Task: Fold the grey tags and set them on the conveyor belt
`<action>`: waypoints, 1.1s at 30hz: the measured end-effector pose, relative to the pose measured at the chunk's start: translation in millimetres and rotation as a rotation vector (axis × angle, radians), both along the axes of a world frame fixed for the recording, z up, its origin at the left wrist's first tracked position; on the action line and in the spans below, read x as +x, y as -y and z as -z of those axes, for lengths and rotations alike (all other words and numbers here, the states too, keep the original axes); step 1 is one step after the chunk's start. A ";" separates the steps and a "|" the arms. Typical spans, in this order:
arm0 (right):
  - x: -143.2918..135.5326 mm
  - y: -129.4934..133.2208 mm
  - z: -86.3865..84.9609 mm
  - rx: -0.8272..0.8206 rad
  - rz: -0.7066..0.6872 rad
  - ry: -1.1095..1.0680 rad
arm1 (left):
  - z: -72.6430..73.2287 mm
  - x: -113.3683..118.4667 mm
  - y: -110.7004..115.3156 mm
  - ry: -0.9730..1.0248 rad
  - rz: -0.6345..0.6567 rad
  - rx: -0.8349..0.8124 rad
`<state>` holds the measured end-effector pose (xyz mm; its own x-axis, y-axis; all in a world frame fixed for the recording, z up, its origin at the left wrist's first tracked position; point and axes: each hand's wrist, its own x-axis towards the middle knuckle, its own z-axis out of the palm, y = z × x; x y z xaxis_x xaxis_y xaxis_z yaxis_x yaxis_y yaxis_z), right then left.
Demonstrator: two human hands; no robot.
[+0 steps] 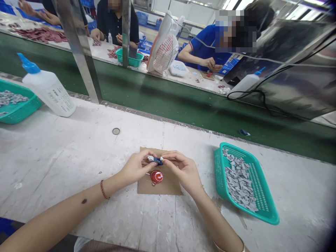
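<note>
My left hand (135,168) is closed, with thumb and fingers pinching a small dark blue piece (158,161) that has a white part at its left end. My right hand (185,171) meets it from the other side, its thumb and fingertips pinched on a tiny white piece (161,159) against the blue one's right end. The exact kind of either piece is too small to make out. Below the fingers, a round cap filled with glossy red liquid (156,177) rests on a brown cardboard sheet (168,187). A thin stick-like thing pokes out at the cap's left.
To the right stands a green basket (262,182) of small grey-white pieces. At left are a white blue-tipped bottle (56,92) and another green basket (34,105). A bottle cap (116,131) lies further back. Beyond the green belt (157,98), several people work; a metal post (78,52) rises here.
</note>
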<state>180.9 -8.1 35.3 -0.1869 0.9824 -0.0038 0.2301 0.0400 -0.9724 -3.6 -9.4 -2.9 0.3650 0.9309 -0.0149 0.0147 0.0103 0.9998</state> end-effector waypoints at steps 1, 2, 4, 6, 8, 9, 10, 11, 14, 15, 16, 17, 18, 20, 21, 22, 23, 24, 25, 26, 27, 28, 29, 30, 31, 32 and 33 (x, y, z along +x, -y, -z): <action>-1.1 0.2 1.8 0.008 -0.005 0.017 | 0.2 0.0 -0.1 -0.005 0.001 0.001; -1.9 0.3 3.8 0.015 -0.008 0.031 | 0.5 0.0 -0.2 -0.008 0.003 0.001; -2.4 0.3 7.4 0.027 -0.014 0.054 | 1.1 0.1 -0.2 -0.006 0.008 0.004; -1.9 0.1 9.9 0.039 -0.023 0.071 | 1.6 0.1 -0.1 -0.002 0.011 0.008; -1.2 -0.1 11.1 0.049 -0.032 0.084 | 1.7 0.1 -0.2 -0.004 0.006 0.006; -0.8 -0.1 11.3 0.056 -0.034 0.090 | 1.5 0.1 -0.2 -0.007 0.004 0.004; -0.6 -0.1 11.3 0.062 -0.036 0.097 | 1.1 0.0 -0.2 -0.009 0.005 0.001; -0.5 0.0 11.1 0.071 -0.037 0.106 | 0.6 0.0 -0.2 -0.009 0.007 -0.003; -0.4 0.1 10.3 0.100 -0.046 0.144 | -0.9 0.1 0.1 -0.020 0.008 -0.013; -0.4 0.0 9.9 0.108 -0.055 0.157 | -1.2 0.2 0.3 -0.022 0.006 -0.016; -0.2 -0.1 9.4 0.116 -0.064 0.168 | -1.2 0.3 0.3 -0.022 0.001 -0.020; 0.1 -0.2 8.8 0.123 -0.074 0.180 | -1.0 0.3 0.2 -0.019 -0.003 -0.024; 0.6 -0.2 8.1 0.133 -0.087 0.193 | -0.7 0.4 0.1 -0.009 -0.007 -0.027; 2.3 0.3 5.7 0.169 -0.112 0.225 | -0.8 0.4 -0.5 0.028 -0.022 -0.037; 3.4 1.0 3.9 0.200 -0.123 0.244 | -1.5 0.4 -0.7 0.055 -0.033 -0.050; 4.5 2.0 1.4 0.239 -0.134 0.266 | -3.1 0.5 -0.7 0.093 -0.042 -0.074; 5.4 3.4 -1.6 0.285 -0.146 0.289 | -5.6 0.7 -0.5 0.140 -0.048 -0.106; 6.0 5.2 -5.3 0.338 -0.162 0.309 | -9.0 1.1 0.3 0.192 -0.050 -0.143; 6.3 7.2 -9.5 0.394 -0.182 0.328 | -13.2 1.6 1.5 0.242 -0.044 -0.179; 6.2 9.4 -14.2 0.446 -0.204 0.348 | -18.0 2.3 3.2 0.285 -0.032 -0.213; 5.8 11.5 -19.1 0.491 -0.228 0.367 | -23.2 3.1 5.4 0.317 -0.014 -0.245; 5.1 13.6 -24.0 0.530 -0.249 0.385 | -28.5 4.0 7.9 0.333 0.005 -0.273; 4.5 15.5 -28.6 0.565 -0.267 0.399 | -33.6 4.9 10.8 0.337 0.023 -0.299; 3.9 17.2 -32.8 0.597 -0.284 0.410 | -38.2 5.8 13.7 0.335 0.038 -0.322; 3.6 18.7 -36.5 0.627 -0.297 0.418 | -42.4 6.8 16.7 0.333 0.049 -0.339; 3.5 20.1 -39.5 0.658 -0.305 0.422 | -45.9 7.7 19.5 0.333 0.057 -0.348; 3.7 21.5 -41.9 0.690 -0.305 0.424 | -49.0 8.6 22.2 0.336 0.066 -0.350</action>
